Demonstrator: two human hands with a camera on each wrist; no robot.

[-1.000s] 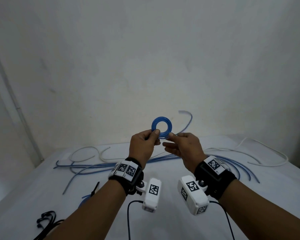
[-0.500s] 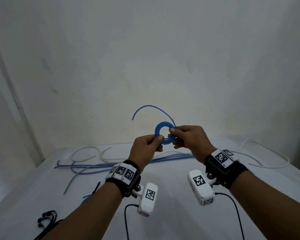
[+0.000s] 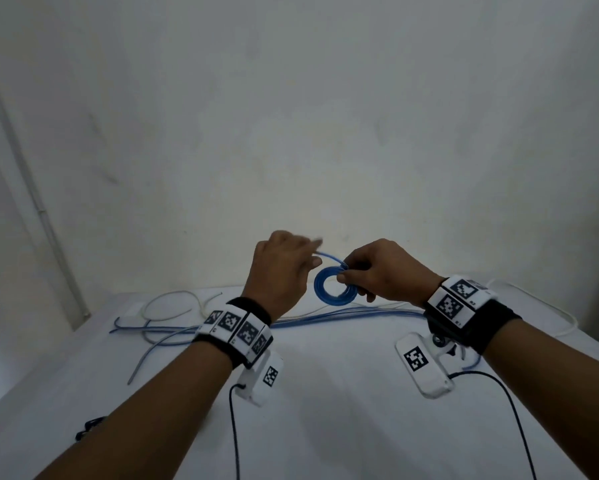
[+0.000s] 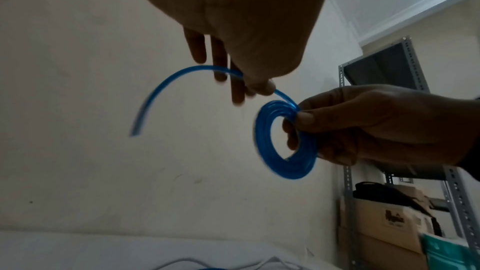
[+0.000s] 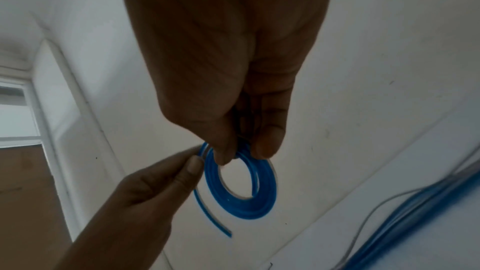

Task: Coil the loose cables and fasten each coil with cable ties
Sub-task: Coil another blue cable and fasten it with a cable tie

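In the middle of the head view, two hands meet above a white tabletop (image 3: 325, 393). The right hand (image 3: 384, 271) pinches a small blue coil (image 3: 332, 297) by its upper right side, thumb and fingers curled on it. The left hand (image 3: 280, 268) is just left of the coil and holds the coil's loose end (image 3: 327, 257), which runs up and to the left. Behind the hands, loose blue cables (image 3: 325, 318) and a white cable (image 3: 168, 301) lie across the tabletop. A black cord (image 3: 235, 434) hangs from the left wrist.

In the left wrist view, the left hand (image 4: 249, 28) fills the top, and its thumb and fingers nip the loose end (image 4: 166, 81), which bends down to the left. The right hand (image 4: 376, 126) comes in from the right and grips the coil (image 4: 283, 163) in the middle of the frame. A metal shelf (image 4: 415, 171) with boxes stands at the right.

In the right wrist view, the right hand (image 5: 233, 59) comes down from the top with its grip closed on the top of the coil (image 5: 241, 198). The left hand (image 5: 145, 188) reaches in from the lower left, pinching the loose end (image 5: 207, 217). Blue cables (image 5: 415, 213) lie at the lower right.
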